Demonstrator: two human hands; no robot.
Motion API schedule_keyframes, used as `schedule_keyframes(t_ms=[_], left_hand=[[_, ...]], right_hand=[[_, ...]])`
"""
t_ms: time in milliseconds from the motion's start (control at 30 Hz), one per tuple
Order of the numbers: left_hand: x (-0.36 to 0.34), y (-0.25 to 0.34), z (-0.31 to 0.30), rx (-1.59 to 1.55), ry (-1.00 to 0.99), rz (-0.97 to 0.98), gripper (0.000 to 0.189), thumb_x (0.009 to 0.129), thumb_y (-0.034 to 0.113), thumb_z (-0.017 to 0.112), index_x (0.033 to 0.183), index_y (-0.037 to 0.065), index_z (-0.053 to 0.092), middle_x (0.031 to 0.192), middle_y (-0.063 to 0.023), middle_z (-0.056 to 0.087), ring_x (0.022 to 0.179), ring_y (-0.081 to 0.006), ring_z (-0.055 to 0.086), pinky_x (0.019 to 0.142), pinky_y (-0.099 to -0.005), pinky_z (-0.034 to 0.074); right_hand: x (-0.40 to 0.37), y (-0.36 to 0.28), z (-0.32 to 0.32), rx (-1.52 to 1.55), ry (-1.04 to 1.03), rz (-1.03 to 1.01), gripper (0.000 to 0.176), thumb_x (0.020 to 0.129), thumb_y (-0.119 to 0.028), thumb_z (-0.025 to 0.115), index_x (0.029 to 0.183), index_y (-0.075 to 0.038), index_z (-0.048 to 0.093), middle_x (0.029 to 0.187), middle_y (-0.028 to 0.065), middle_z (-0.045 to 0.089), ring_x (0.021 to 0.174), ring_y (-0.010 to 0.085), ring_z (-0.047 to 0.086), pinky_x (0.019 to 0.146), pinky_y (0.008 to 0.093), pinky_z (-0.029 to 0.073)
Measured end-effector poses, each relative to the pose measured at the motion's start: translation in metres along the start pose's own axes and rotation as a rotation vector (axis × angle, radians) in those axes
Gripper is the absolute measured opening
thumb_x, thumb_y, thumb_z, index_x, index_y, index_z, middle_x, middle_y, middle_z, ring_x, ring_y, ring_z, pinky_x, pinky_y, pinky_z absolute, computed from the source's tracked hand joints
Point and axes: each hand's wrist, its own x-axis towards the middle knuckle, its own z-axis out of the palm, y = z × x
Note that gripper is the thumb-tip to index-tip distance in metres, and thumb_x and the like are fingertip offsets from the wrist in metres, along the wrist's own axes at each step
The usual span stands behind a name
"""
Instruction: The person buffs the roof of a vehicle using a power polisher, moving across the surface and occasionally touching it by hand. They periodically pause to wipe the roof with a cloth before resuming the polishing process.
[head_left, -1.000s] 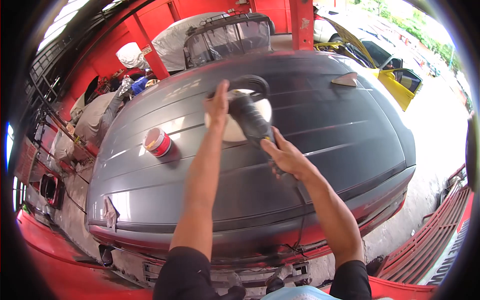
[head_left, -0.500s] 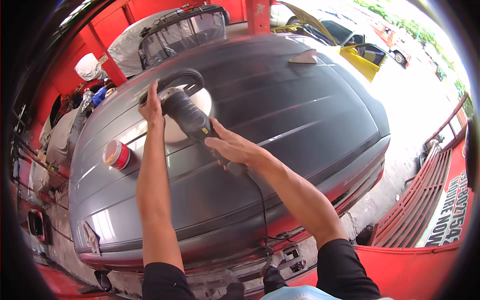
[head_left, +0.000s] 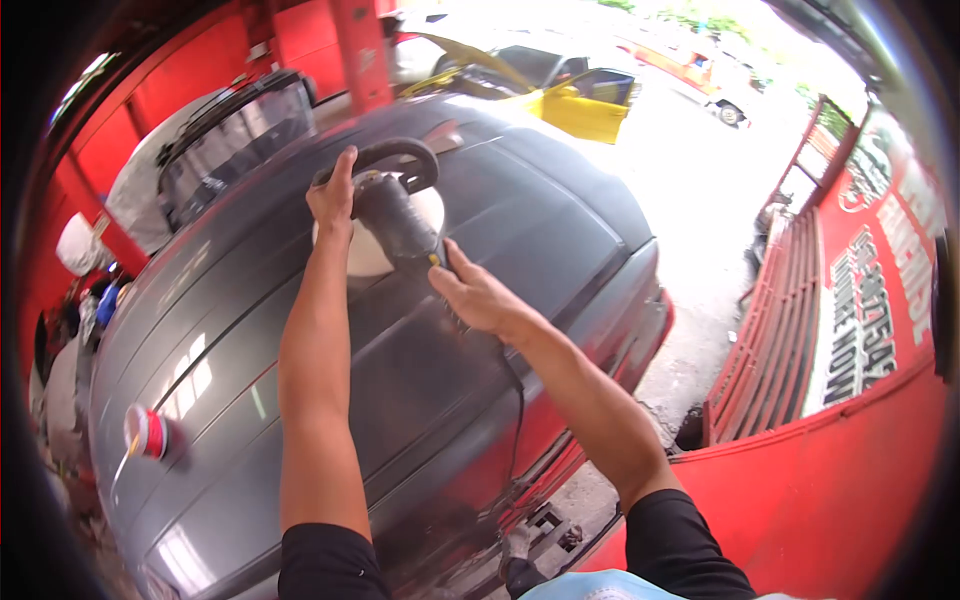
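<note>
A dark power polisher (head_left: 392, 215) rests with its pale round pad (head_left: 430, 210) against the grey car roof (head_left: 300, 400). My left hand (head_left: 333, 195) is wrapped around one end of its black loop handle (head_left: 408, 148). At the rear of the body, my right hand (head_left: 478, 290) grips the housing, thumb on top. A black power cord (head_left: 518, 430) hangs from that end, down over the car's edge. To the left on the roof stands a red and white tub (head_left: 150, 434). Just beyond the polisher is a fin-shaped antenna (head_left: 440, 137).
A red pillar (head_left: 362, 60) rises behind the car. Further off is a yellow car (head_left: 585, 105) with its door and hood open. On the right are a slatted red bench (head_left: 765, 350) and a red wall with lettering (head_left: 880, 300). Covered vehicles line the left.
The view has swung to the right. The polisher, held in both hands, has moved across the roof to the right, closer to the fin antenna. Both hands keep their grip.
</note>
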Motion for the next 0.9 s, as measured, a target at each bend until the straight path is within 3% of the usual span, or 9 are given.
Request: schedule_keyframes(t_ms=[67,133,200,333,400,467,533,667,900], left_hand=[[-0.012,-0.006,0.030,0.003,-0.079,-0.073,0.036,0.077,0.036,0.082,0.083,0.001,0.075,0.079,-0.0006,0.068,0.072,-0.0103,0.059,0.069,-0.0294,0.048],[-0.038,-0.008,0.070,-0.086,-0.117,-0.051,0.024,0.083,0.028,0.080,0.085,0.005,0.075,0.073,0.0046,0.063,0.059,-0.0066,0.050,0.056,-0.0264,0.040],[-0.055,-0.022,0.102,0.032,-0.284,0.215,0.027,0.082,0.027,0.080,0.091,0.002,0.076,0.077,0.0019,0.067,0.062,-0.0102,0.057,0.062,-0.0280,0.047],[-0.125,-0.011,0.167,0.071,-0.328,0.059,0.033,0.082,0.031,0.077,0.079,-0.002,0.076,0.074,-0.0025,0.072,0.070,-0.0105,0.065,0.068,-0.0305,0.051],[-0.144,-0.041,0.177,-0.231,-0.392,0.255,0.032,0.082,0.031,0.077,0.076,-0.001,0.076,0.067,-0.0012,0.069,0.063,-0.0097,0.061,0.063,-0.0303,0.049],[-0.178,-0.007,0.150,-0.155,-0.466,-0.026,0.030,0.083,0.029,0.078,0.075,0.000,0.073,0.068,0.0010,0.065,0.061,-0.0091,0.058,0.059,-0.0269,0.046],[-0.197,0.013,0.120,-0.080,-0.419,-0.110,0.029,0.083,0.027,0.078,0.075,-0.001,0.073,0.067,0.0013,0.064,0.060,-0.0072,0.056,0.057,-0.0262,0.044],[-0.210,0.037,0.054,-0.026,-0.342,-0.057,0.029,0.083,0.026,0.079,0.077,-0.002,0.073,0.068,0.0018,0.064,0.061,-0.0070,0.056,0.057,-0.0253,0.044],[-0.264,0.102,-0.128,-0.042,-0.103,-0.174,0.023,0.085,0.021,0.079,0.085,-0.001,0.073,0.072,0.0001,0.065,0.064,-0.0071,0.058,0.059,-0.0230,0.045]], right_hand=[[-0.017,-0.001,-0.022,0.091,-0.054,0.165,0.079,0.099,-0.044,0.049,0.159,-0.004,0.016,0.122,0.0170,0.060,0.102,0.0189,0.057,0.088,0.0322,0.047],[-0.035,0.009,-0.039,0.044,0.048,0.148,0.079,0.099,-0.045,0.049,0.159,-0.005,0.016,0.126,0.0181,0.059,0.104,0.0187,0.057,0.090,0.0326,0.047],[-0.057,0.013,-0.057,-0.006,0.192,0.165,0.078,0.100,-0.047,0.049,0.160,-0.009,0.017,0.126,0.0175,0.059,0.104,0.0168,0.057,0.089,0.0318,0.047],[-0.111,0.056,-0.090,-0.035,0.327,0.098,0.074,0.100,-0.043,0.054,0.159,-0.009,0.023,0.113,0.0115,0.062,0.097,0.0172,0.057,0.088,0.0323,0.047],[-0.130,0.068,-0.084,-0.005,0.364,0.178,0.073,0.099,-0.036,0.059,0.158,-0.009,0.025,0.104,0.0072,0.062,0.088,0.0152,0.057,0.082,0.0309,0.049],[-0.148,0.098,-0.057,0.013,0.466,0.005,0.074,0.098,-0.029,0.062,0.158,-0.009,0.024,0.095,0.0039,0.060,0.078,0.0109,0.055,0.072,0.0284,0.049],[-0.177,0.076,-0.044,0.046,0.370,0.091,0.077,0.097,-0.028,0.061,0.158,-0.006,0.021,0.098,0.0080,0.063,0.082,0.0148,0.059,0.076,0.0309,0.050],[-0.202,0.062,0.000,0.042,0.285,0.118,0.080,0.096,-0.025,0.060,0.158,-0.003,0.015,0.096,0.0108,0.066,0.081,0.0176,0.062,0.076,0.0335,0.051],[-0.281,0.016,0.120,0.000,0.084,0.143,0.087,0.096,-0.028,0.062,0.159,-0.006,0.006,0.115,0.0271,0.067,0.108,0.0365,0.067,0.095,0.0410,0.049]])
